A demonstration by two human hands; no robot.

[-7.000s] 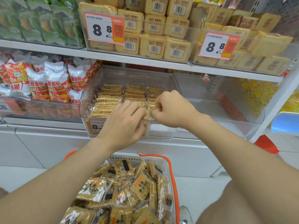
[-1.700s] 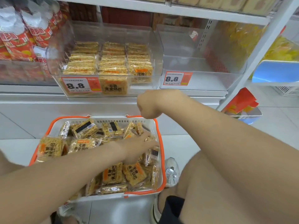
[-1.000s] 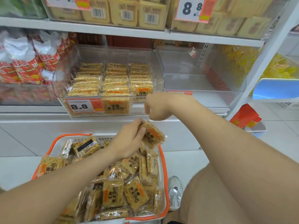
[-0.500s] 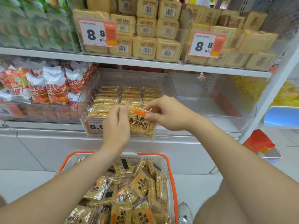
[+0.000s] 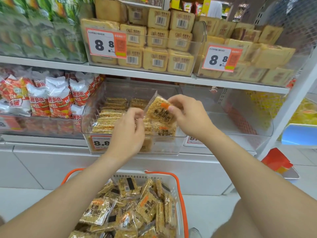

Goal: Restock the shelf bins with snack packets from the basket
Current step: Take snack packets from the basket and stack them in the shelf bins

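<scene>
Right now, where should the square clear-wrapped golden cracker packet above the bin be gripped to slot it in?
Pinch the square clear-wrapped golden cracker packet at its upper right edge, from the right, as the right hand does: it is thin, flat and tilted, and filled rows in the clear plastic bin sit to its left.

Both bare forearms reach forward and converge, the 2 hands level and close together. The right hand [image 5: 190,117] pinches a snack packet [image 5: 158,114] between thumb and fingers. The left hand [image 5: 127,134] curls its fingers just beside that packet's edge, and contact there is unclear.
</scene>
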